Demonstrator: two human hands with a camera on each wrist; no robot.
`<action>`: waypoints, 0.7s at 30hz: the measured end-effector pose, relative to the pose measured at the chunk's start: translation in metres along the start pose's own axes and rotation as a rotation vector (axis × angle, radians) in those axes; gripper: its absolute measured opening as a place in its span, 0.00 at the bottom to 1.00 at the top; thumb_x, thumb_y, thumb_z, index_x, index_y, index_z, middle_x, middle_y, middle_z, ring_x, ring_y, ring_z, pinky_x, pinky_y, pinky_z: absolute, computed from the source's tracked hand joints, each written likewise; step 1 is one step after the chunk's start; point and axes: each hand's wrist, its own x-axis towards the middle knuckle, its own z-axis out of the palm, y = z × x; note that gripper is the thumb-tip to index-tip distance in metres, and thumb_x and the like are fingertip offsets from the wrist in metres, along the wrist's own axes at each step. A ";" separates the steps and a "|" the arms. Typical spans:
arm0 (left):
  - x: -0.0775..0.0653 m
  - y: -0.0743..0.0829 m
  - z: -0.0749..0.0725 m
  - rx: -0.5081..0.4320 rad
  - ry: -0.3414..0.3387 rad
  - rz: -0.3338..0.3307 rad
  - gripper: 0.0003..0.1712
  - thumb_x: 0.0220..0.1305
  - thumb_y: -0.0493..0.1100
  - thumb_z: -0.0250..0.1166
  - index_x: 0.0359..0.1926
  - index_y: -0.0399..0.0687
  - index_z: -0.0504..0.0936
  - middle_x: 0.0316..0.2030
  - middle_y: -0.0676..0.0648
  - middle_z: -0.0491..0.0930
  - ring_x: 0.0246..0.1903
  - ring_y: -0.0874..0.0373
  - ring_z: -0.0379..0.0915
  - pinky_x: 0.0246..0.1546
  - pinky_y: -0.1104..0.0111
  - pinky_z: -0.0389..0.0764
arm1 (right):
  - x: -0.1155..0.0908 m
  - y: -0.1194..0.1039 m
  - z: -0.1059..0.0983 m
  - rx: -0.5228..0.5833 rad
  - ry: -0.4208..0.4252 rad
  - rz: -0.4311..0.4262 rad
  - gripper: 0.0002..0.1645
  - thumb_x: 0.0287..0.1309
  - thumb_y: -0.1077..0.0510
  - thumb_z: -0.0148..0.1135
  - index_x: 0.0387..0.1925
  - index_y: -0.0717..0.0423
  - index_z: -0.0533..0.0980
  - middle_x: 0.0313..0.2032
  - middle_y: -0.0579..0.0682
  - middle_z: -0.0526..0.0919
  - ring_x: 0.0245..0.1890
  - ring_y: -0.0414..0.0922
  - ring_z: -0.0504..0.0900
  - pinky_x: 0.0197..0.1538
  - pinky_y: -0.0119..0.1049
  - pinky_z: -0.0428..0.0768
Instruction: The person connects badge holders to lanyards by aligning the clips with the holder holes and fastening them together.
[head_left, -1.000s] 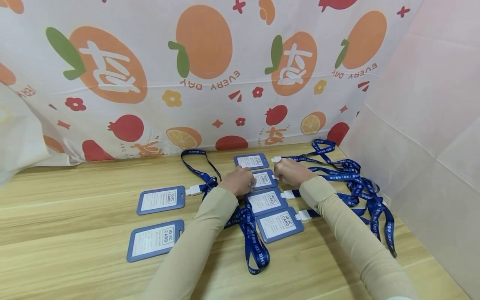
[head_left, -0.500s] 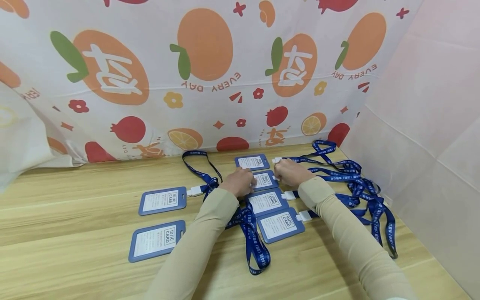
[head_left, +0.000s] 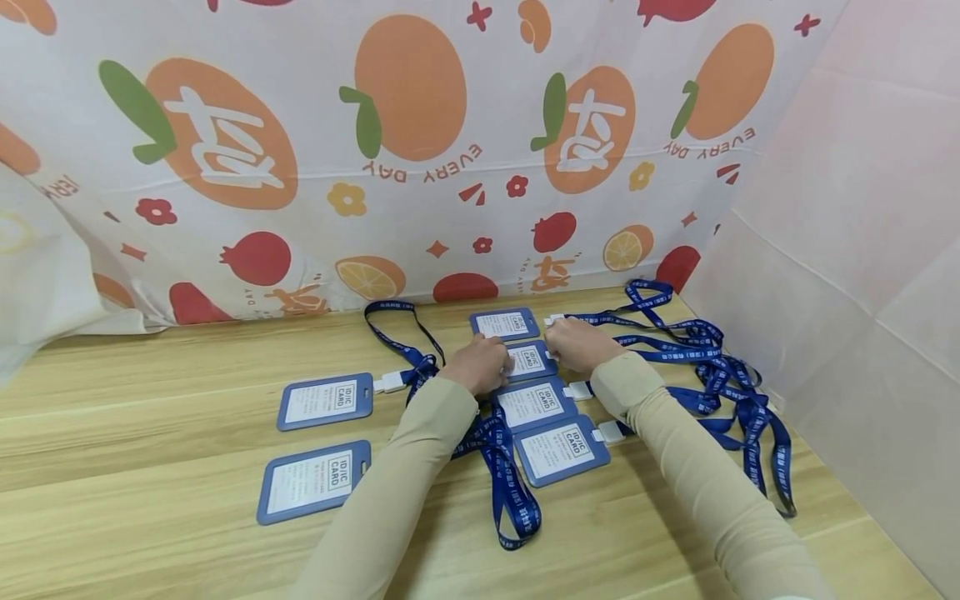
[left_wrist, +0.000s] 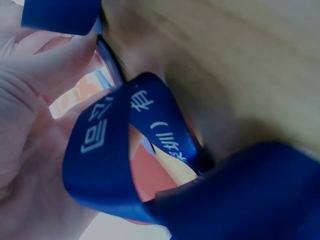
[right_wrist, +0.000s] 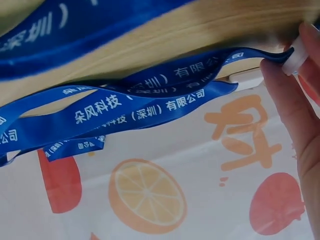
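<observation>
In the head view several blue-framed ID badge holders form a column in the middle of the table. My left hand (head_left: 476,364) pinches the left edge of the second badge holder (head_left: 529,359) from the back. My right hand (head_left: 581,343) is at its right end, with thumb and finger pinching the white clip (right_wrist: 296,57) of a blue lanyard (right_wrist: 165,97). Fingers cover the join between clip and holder, so whether they are attached cannot be told. Another blue lanyard loop (left_wrist: 107,145) hangs close to my left hand in the left wrist view.
Two more badge holders lie at left, the upper one (head_left: 325,401) clipped to a lanyard and the lower one (head_left: 313,482) partly behind my left sleeve. Tangled lanyards (head_left: 720,375) spread at right. A fruit-print cloth (head_left: 315,208) closes off the back of the wooden table (head_left: 150,433).
My right hand has edged very slightly left, toward the second badge holder. My left hand stays at the same holder, and the other holders and lanyards lie as before.
</observation>
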 end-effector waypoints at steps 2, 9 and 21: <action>0.000 0.000 0.000 0.002 0.003 0.004 0.16 0.70 0.41 0.67 0.56 0.47 0.87 0.59 0.44 0.78 0.53 0.47 0.68 0.59 0.57 0.74 | 0.001 -0.002 -0.001 -0.018 0.000 -0.004 0.06 0.62 0.70 0.66 0.39 0.64 0.86 0.33 0.55 0.87 0.29 0.44 0.84 0.35 0.33 0.82; -0.001 0.000 0.000 0.018 0.003 0.006 0.16 0.70 0.41 0.67 0.56 0.48 0.87 0.60 0.44 0.78 0.54 0.46 0.68 0.60 0.56 0.74 | 0.005 -0.008 -0.003 -0.101 -0.024 -0.003 0.07 0.63 0.69 0.67 0.42 0.63 0.86 0.36 0.56 0.88 0.34 0.47 0.87 0.39 0.35 0.84; 0.000 0.000 0.003 0.034 0.019 0.015 0.15 0.70 0.42 0.67 0.56 0.48 0.87 0.60 0.44 0.78 0.54 0.46 0.69 0.60 0.57 0.75 | 0.012 -0.022 -0.010 -0.238 -0.110 0.007 0.13 0.61 0.67 0.69 0.48 0.61 0.85 0.42 0.56 0.88 0.41 0.49 0.87 0.48 0.39 0.85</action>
